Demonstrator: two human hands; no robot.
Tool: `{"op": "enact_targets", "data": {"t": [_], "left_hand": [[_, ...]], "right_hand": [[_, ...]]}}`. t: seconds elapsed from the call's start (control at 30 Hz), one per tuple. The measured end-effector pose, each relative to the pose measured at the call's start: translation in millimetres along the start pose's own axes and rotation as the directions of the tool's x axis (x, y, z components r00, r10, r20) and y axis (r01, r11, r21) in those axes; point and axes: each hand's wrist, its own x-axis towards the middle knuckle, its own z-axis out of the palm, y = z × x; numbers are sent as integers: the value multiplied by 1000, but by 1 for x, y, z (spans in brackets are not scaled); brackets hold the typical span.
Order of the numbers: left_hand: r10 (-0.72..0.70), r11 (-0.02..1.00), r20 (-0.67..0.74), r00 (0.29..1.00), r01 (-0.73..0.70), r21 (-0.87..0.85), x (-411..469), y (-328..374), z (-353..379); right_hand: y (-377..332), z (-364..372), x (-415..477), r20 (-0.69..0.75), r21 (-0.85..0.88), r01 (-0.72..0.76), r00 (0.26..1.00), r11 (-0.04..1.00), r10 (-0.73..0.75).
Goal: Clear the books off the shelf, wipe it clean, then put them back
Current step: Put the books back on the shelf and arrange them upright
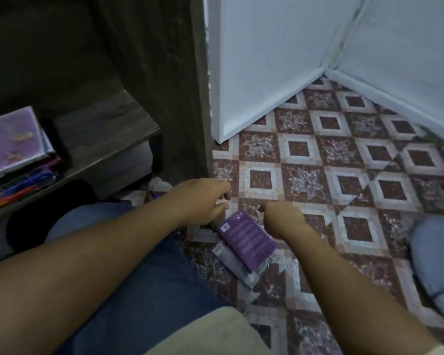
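Purple book (246,238) atop grey book (235,265)

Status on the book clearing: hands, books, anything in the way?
Left hand and right hand empty, hovering over floor. Purple book lies atop grey book on tiles. Purple folder remains on shelf. No obstruction.

A single head-worn wide-angle camera looks steeply down and forward from close above the person's lap, both forearms running up from the bottom edge. The fingers (222,194) sit near frame centre; beyond them lies the patterned tile floor (344,160) and white wall corner (326,67), to their left the dark wooden shelf unit (108,139).
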Motion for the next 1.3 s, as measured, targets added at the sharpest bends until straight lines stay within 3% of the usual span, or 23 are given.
{"op": "enact_targets", "data": {"t": [0.13,0.47,0.63,0.9,1.1,1.2,1.3], "left_hand": [[24,1000,103,994,-22,-21,35,7,26],[-27,999,377,926,11,43,86,-15,90],[-67,997,361,930,75,-9,78,-35,108],[-113,988,318,941,139,-63,81,-36,116],[-136,986,317,939,158,-45,80,-30,109],[-143,985,304,942,164,-46,78,-28,106],[-151,984,300,942,172,-45,74,-24,97]], "right_hand": [[22,49,24,63,64,-62,996,996,58],[20,177,79,196,168,-59,980,984,26],[8,222,90,176,236,-52,984,970,10],[-2,237,102,135,64,-89,988,994,80],[-15,224,110,184,32,-138,974,990,130],[-9,211,107,156,114,-187,973,976,168],[8,177,101,1,260,-245,967,934,253]]}}
